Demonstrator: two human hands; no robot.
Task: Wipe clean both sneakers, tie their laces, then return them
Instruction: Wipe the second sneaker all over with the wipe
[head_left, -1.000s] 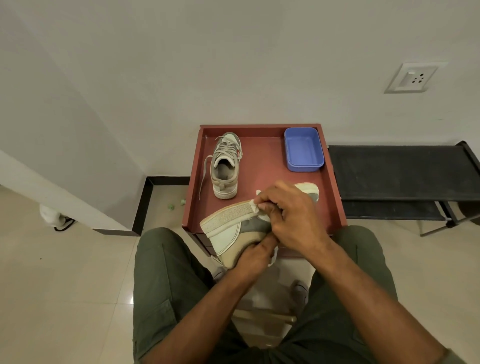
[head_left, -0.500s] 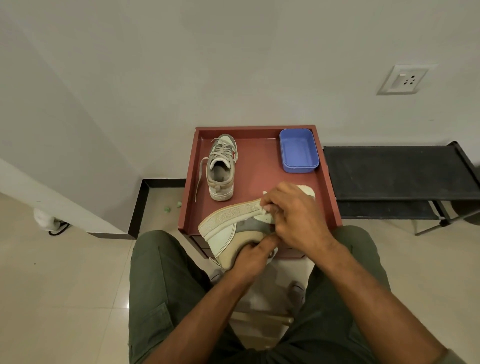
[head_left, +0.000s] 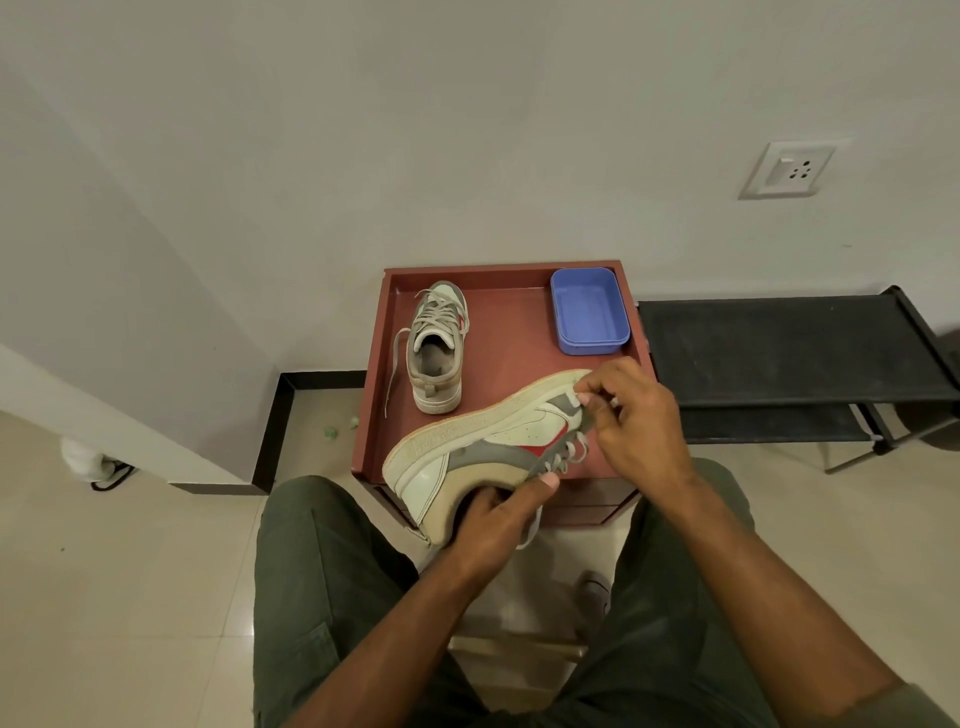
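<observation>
the held sneaker (head_left: 483, 441) lies on its side over the near edge of the red tray (head_left: 511, 332), sole facing 11 o'clock, toe out at 2 o'clock. half a second ago the right hand covered its middle; now more of the white, grey and red upper shows. the right hand (head_left: 636, 415) has slid toward the toe at 2 o'clock, its fingers curled against the toe end; a bit of white shows at the fingertips, and whether that is a cloth cannot be told. the left hand (head_left: 493, 519) still grips the heel opening from 6 o'clock, thumb pressed on the side by the laces. the second sneaker (head_left: 435, 345) stands upright on the tray at 11 o'clock of the held one, laces loose, unmoved. the blue tub (head_left: 589, 312) sits at the tray's far right corner.
</observation>
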